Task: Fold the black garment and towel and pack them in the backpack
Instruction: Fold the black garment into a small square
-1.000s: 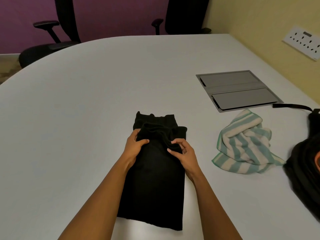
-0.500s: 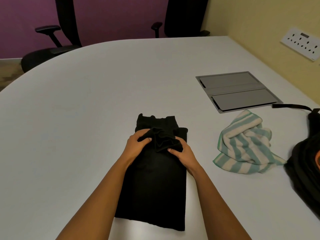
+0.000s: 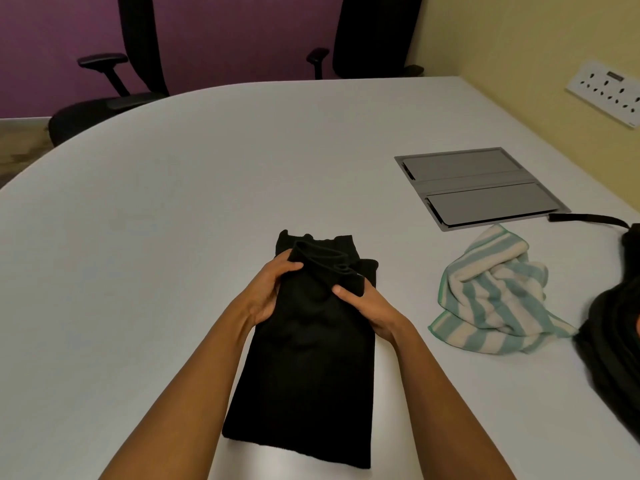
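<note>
Black garment [image 3: 304,368], a half-folded strip on the table [image 3: 173,220], top edge gripped by our left hand [image 3: 266,292] and right hand [image 3: 372,308]; towel [image 3: 491,299] unfolded, backpack [image 3: 613,341] unpacked.

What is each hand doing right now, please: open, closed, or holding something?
Left hand: grips the bunched top of the black garment.
Right hand: pinches the same garment's fold.

surface: grey table [image 3: 173,220] | on it: black garment [image 3: 304,393], striped towel [image 3: 491,299], backpack [image 3: 613,341]
</note>
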Demonstrator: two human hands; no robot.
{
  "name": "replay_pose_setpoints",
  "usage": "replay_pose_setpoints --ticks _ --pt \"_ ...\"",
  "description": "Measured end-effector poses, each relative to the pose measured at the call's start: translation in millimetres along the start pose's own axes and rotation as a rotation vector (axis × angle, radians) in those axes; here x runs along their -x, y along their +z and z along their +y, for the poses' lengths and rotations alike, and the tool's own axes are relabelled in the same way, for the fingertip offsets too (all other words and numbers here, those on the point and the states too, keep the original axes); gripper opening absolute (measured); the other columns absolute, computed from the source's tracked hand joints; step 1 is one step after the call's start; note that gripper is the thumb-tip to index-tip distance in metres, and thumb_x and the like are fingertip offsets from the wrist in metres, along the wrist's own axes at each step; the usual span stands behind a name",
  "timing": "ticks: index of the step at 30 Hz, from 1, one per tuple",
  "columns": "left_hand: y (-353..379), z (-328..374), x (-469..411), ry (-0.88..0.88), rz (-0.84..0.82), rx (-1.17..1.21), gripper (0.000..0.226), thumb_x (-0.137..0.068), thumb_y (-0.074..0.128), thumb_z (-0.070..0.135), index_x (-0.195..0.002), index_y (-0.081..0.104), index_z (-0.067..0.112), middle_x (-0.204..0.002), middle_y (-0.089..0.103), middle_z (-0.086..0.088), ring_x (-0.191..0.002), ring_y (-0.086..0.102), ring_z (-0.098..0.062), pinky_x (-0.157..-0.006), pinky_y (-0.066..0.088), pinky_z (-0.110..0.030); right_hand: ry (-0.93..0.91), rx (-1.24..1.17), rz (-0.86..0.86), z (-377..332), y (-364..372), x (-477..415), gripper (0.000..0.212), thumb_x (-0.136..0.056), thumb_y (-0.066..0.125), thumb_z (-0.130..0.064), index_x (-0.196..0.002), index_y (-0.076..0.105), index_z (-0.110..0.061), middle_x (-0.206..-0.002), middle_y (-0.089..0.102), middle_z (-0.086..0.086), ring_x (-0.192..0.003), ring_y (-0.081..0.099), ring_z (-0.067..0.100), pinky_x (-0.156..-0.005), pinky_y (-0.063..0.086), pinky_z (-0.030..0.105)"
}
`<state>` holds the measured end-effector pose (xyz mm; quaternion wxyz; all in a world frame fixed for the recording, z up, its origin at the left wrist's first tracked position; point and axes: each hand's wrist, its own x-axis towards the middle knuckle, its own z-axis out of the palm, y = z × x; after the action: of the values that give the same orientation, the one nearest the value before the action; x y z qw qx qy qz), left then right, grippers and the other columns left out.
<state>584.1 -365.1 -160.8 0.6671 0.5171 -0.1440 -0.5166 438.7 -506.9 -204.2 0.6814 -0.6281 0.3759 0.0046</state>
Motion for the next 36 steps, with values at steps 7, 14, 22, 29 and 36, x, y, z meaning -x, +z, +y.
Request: replay_pose_setpoints --ticks 7,14,22,29,36 --pt "-5.5 -8.2 -1.6 -0.07 0.055 0.058 0.039 -0.091 0.053 0.019 -0.129 0.053 0.02 -0.132 0.055 -0.011 -0.122 0.052 -0.027 -0.106 0.041 -0.039 -0.107 0.049 0.218 3.2 5.8 6.0 0.058 -0.083 0.067 -0.04 -0.134 0.045 -0.024 -0.134 0.052 0.001 -0.12 0.051 0.019 -0.101 0.042 0.033" --pt "2.1 4.5 4.9 -0.234 0.013 0.186 0.053 -0.076 0.055 0.03 -0.123 0.055 0.006 -0.109 0.063 -0.015 -0.099 0.06 -0.028 -0.083 0.048 -0.036 -0.288 -0.102 0.155 3.2 4.6 23.2 0.073 -0.078 0.07 -0.042 -0.141 0.034 -0.036 -0.129 0.044 -0.017 -0.116 0.047 0.0 -0.098 0.04 0.02" --pt "0.7 2.7 0.9 -0.214 0.046 0.175 0.043 -0.092 0.053 0.03 -0.129 0.054 0.009 -0.127 0.06 -0.014 -0.117 0.057 -0.028 -0.1 0.045 -0.038 -0.103 -0.309 0.168 -2.9 4.5 29.8 0.052 -0.081 0.069 -0.034 -0.126 0.054 -0.012 -0.12 0.063 0.003 -0.111 0.06 0.021 -0.098 0.048 0.035" --pt "-0.3 7.1 -0.6 0.045 0.225 -0.222 0.043 -0.095 0.053 0.026 -0.136 0.047 0.015 -0.131 0.056 -0.007 -0.116 0.056 -0.022 -0.101 0.046 -0.038 -0.211 -0.162 0.264 -30.8 6.5 23.9 0.02 -0.08 0.072 -0.034 -0.097 0.063 -0.029 -0.104 0.067 -0.004 -0.1 0.063 0.015 -0.088 0.053 0.032" --pt "2.8 36.6 -49.4 0.096 0.383 -0.362 0.045 -0.098 0.047 0.025 -0.141 0.038 0.014 -0.139 0.047 -0.008 -0.121 0.051 -0.024 -0.09 0.046 -0.029 -0.209 -0.033 0.296 -81.9 -7.5 -26.5 0.03 -0.081 0.072 -0.032 -0.108 0.064 -0.019 -0.107 0.066 0.002 -0.099 0.062 0.019 -0.087 0.051 0.032"
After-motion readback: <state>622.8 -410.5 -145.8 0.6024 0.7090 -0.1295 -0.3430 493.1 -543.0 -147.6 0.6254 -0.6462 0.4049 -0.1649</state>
